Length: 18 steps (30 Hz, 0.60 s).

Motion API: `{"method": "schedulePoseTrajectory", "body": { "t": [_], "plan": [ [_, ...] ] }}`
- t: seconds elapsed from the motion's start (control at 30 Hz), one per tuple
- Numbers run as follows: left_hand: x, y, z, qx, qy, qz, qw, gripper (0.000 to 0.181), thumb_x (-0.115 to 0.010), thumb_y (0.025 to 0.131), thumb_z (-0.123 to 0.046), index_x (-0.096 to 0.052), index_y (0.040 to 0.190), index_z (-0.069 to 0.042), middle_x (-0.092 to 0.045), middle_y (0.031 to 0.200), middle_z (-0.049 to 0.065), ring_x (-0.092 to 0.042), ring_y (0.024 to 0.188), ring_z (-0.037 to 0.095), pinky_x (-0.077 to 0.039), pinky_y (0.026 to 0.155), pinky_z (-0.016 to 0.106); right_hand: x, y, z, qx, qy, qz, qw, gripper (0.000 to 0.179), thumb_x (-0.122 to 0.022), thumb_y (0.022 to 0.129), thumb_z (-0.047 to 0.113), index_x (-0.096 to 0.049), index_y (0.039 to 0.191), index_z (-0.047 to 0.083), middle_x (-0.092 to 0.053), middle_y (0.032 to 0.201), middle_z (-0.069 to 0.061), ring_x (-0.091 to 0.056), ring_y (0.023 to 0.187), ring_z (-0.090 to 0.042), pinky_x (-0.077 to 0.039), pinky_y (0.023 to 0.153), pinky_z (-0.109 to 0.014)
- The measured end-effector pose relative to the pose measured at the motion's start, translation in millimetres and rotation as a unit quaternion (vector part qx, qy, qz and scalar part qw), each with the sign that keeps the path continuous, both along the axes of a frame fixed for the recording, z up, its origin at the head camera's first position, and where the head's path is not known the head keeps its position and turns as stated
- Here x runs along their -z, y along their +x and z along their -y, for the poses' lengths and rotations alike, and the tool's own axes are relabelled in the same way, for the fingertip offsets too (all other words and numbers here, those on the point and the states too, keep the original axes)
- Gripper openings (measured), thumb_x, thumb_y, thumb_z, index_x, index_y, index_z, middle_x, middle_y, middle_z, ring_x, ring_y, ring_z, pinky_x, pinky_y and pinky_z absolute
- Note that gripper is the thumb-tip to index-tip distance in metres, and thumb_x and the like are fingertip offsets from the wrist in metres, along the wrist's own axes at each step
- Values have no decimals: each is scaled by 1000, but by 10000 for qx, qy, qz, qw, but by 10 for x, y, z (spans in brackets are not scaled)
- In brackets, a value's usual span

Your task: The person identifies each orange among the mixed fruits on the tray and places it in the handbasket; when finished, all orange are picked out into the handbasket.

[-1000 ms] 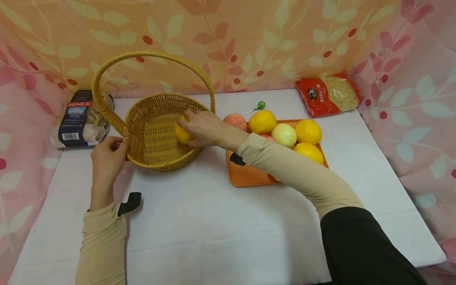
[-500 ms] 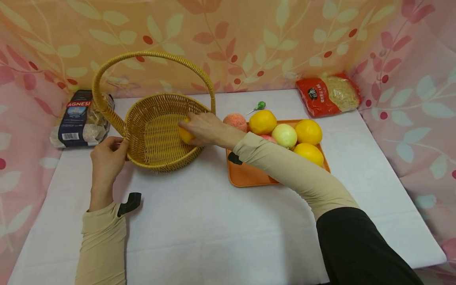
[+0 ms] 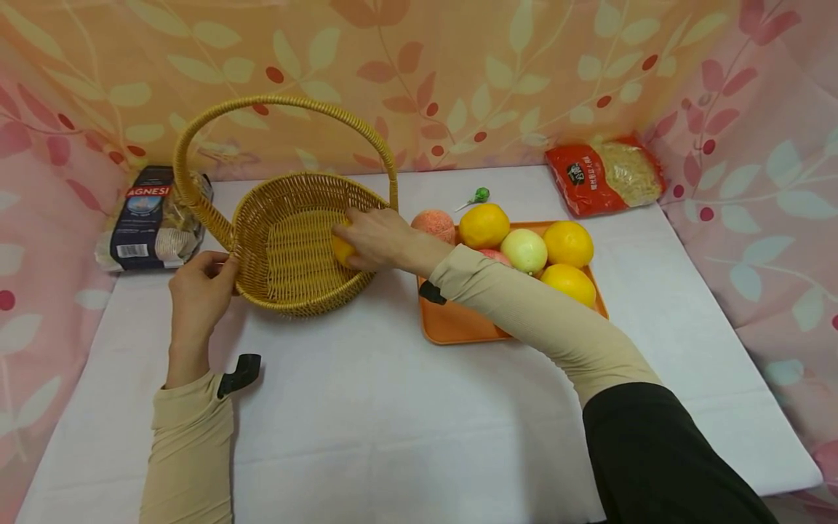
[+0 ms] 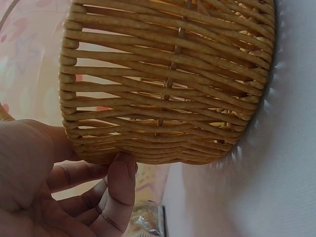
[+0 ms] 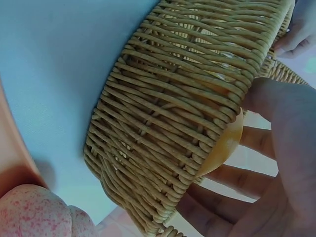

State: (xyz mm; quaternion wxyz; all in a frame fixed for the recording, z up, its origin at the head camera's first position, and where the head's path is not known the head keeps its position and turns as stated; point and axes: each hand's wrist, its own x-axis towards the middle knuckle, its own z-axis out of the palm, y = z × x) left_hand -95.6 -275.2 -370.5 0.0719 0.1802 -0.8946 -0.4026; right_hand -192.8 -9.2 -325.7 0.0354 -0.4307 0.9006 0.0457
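Note:
A golden wicker basket (image 3: pixel 288 300) with a tall arched handle stands left of the middle. At its left side, near the handle's foot, my left hand (image 3: pixel 198 295) pinches the rim; the left wrist view shows thumb and fingers at the woven edge (image 4: pixel 94 154). My right hand (image 3: pixel 382 236) reaches over the right rim and holds an orange (image 3: pixel 342 249) low inside the basket, against that wall. Its fingers curve round the fruit, and the right wrist view shows the orange (image 5: pixel 224 148) partly hidden behind the weave. No other fruit shows in the basket.
An orange tray (image 3: pixel 458 326) under my right forearm bears several yellow-orange fruits, a pale green one (image 3: pixel 524 251) and pinkish ones (image 3: pixel 433 225). A green lollipop (image 3: pixel 481 194) lies behind it. Pasta (image 3: pixel 147 218) stands back left; a red packet (image 3: pixel 605 175) lies back right.
My right hand has shifted slightly to the right with the orange, nearer the basket's right wall. My left hand and the basket stay in place.

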Motion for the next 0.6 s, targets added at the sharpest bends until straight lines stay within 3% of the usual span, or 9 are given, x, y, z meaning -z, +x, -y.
{"method": "schedulePoseTrajectory", "body": {
  "t": [0.37, 0.6],
  "plan": [
    [33, -9, 18, 97, -64, -147, 9998, 40, -51, 99, -31, -65, 117, 2, -56, 72, -12, -55, 51, -10, -46, 47, 14, -9, 24, 10, -72, 71, -421, 9991, 52, -62, 90, 47, -57, 133, 19, -61, 116, -10, -64, 91, -26, -56, 72, -39],
    [20, -2, 15, 101, -80, -132, 9998, 40, -51, 99, -31, -65, 118, 2, -59, 76, -4, -55, 51, -9, -46, 47, 15, -10, 17, 8, -93, 71, -473, 9988, 57, -64, 88, 52, -57, 134, 20, -61, 118, -10, -64, 94, -27, -56, 75, -39]
  ]
}}
